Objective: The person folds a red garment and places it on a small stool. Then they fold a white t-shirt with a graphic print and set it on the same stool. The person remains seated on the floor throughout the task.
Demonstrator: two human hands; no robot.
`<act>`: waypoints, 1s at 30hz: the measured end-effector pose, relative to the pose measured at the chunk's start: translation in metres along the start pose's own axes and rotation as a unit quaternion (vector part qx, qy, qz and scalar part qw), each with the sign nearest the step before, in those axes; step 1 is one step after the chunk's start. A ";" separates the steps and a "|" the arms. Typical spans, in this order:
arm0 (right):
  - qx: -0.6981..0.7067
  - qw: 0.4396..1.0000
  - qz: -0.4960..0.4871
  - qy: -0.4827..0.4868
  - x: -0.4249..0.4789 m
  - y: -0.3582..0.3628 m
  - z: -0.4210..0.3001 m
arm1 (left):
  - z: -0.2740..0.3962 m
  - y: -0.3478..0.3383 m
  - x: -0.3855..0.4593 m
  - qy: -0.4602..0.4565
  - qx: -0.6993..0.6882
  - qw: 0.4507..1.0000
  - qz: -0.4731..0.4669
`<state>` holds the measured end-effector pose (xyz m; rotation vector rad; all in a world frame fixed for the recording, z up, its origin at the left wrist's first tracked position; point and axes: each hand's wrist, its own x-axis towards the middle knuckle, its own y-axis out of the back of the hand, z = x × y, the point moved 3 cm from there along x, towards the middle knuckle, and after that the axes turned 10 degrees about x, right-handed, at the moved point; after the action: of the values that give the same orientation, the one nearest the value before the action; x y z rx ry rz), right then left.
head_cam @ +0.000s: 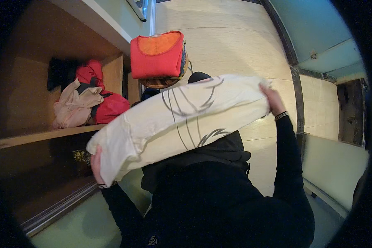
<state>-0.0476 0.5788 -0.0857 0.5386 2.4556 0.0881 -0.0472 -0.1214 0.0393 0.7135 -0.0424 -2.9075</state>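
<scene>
A cream-white cloth (155, 114) with dark line drawings stretches in front of my body, partly folded over along its length. My left hand (96, 162) grips its lower left end, the fingers partly hidden by the fabric. At the upper right end, my right hand (272, 99) is closed on the other edge and looks slightly blurred. The cloth slants upward to the right and hides part of my lap and legs. Whether it is a garment or a cover, I cannot tell.
Folded red clothing (156, 66) lies stacked on a round wooden stool (161, 83) ahead. On my left, an open wooden cabinet shelf (49, 138) holds a crumpled pale pink garment (77, 107), a red one (113, 107) and a black one (60, 73). Tiled floor (229, 46) extends ahead.
</scene>
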 end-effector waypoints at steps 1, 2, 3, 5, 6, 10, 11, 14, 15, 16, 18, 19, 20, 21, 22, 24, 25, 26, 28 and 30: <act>-0.141 0.989 0.032 -0.030 0.007 0.000 0.023 | -0.034 0.020 0.015 -0.021 0.021 0.999 0.023; -0.235 0.972 0.023 -0.005 0.006 -0.002 0.041 | -0.049 0.018 0.022 -0.019 0.012 0.999 0.031; -0.328 0.944 0.008 0.019 0.002 -0.004 0.055 | -0.059 0.015 0.023 -0.016 0.005 0.999 0.042; -0.224 0.972 -0.035 0.066 -0.011 -0.032 0.052 | -0.073 0.017 0.024 -0.040 0.030 0.998 0.038; -0.165 0.977 -0.050 0.124 -0.013 -0.043 0.053 | -0.074 0.016 0.026 -0.050 0.045 0.997 0.032; -0.076 0.958 -0.104 0.256 -0.025 -0.101 0.016 | -0.062 0.011 0.025 -0.044 0.033 0.997 0.048; -0.103 0.944 -0.115 0.291 -0.028 -0.114 0.003 | -0.070 0.022 0.031 -0.046 0.024 0.998 0.046; -0.077 0.921 -0.137 0.357 -0.019 -0.146 -0.017 | -0.063 0.014 0.037 -0.065 0.002 0.997 0.038; -0.081 0.919 -0.153 0.355 -0.011 -0.152 -0.020 | -0.061 0.009 0.036 -0.071 -0.006 0.997 0.038; -0.085 0.917 -0.168 0.352 -0.002 -0.158 -0.022 | -0.062 0.011 0.037 -0.083 -0.004 0.996 0.036; -0.105 0.916 -0.197 0.333 0.002 -0.167 -0.036 | -0.066 0.013 0.038 -0.104 0.002 0.994 0.033; -0.118 0.916 -0.216 0.317 0.005 -0.168 -0.039 | -0.067 0.014 0.036 -0.098 0.005 0.994 0.047; -0.131 0.915 -0.234 0.300 0.009 -0.166 -0.041 | -0.068 0.015 0.034 -0.093 0.008 0.994 0.060; -0.144 0.914 -0.250 0.285 0.012 -0.163 -0.042 | -0.068 0.014 0.033 -0.088 0.009 0.994 0.071; -0.137 0.909 -0.270 0.286 0.014 -0.159 -0.042 | -0.071 0.016 0.033 -0.082 0.012 0.993 0.080; -0.154 0.902 -0.291 0.280 0.011 -0.146 -0.044 | -0.077 0.020 0.033 -0.071 0.018 0.993 0.097; -0.163 0.898 -0.302 0.276 0.005 -0.143 -0.049 | -0.075 0.018 0.031 -0.074 0.006 0.992 0.100; -0.189 0.895 -0.308 0.262 -0.007 -0.139 -0.053 | -0.072 0.018 0.028 -0.077 -0.005 0.992 0.103; -0.218 0.861 -0.324 0.327 -0.028 -0.134 -0.047 | -0.057 0.009 0.021 -0.080 -0.021 0.991 0.105; -0.236 0.838 -0.328 0.367 -0.055 -0.136 -0.042 | -0.037 -0.001 0.011 -0.079 -0.033 0.991 0.107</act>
<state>-0.0805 0.4352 -0.0466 -0.6983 3.0304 0.7052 -0.0396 -0.1214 0.0016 0.4360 -0.0385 -2.7378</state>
